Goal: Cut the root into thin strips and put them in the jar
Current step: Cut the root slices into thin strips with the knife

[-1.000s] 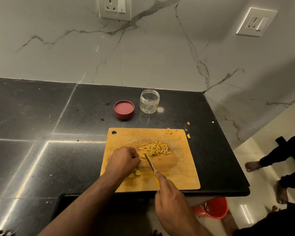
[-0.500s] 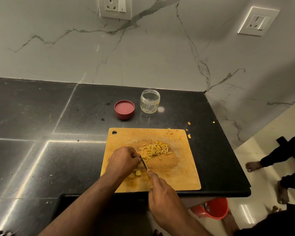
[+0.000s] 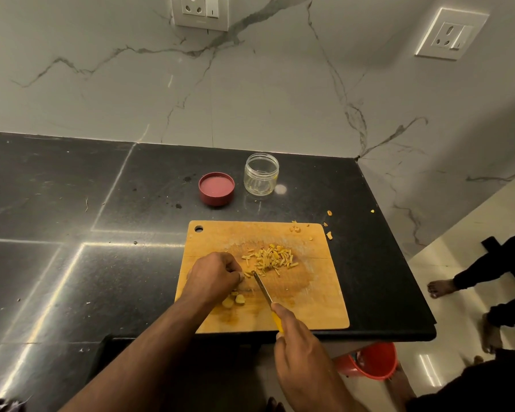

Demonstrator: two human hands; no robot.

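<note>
From my head camera, the only view I have, my left hand [image 3: 213,275] sits curled on the cutting board [image 3: 324,304], fingertips bunched down on a small bit of root at its right edge; the bit itself is mostly hidden under my fingers, so I cannot tell its long axis. My right hand [image 3: 298,352] is wrapped around the yellow handle of the knife [image 3: 262,288], and the blade runs from that hand up and to the left, its tip just beside my left fingertips, so the next cut lands right where they press. Just beyond the blade tip lies 1 pile of strips [image 3: 269,258], too many to count. Near my left wrist I see about 3 uncut chunks [image 3: 234,300]. Behind the board, well apart from the pile, stand 1 jar [image 3: 261,178], open and looking empty, and 1 red lid [image 3: 216,188] to its left. A few scraps lie off the board's far right corner.
</note>
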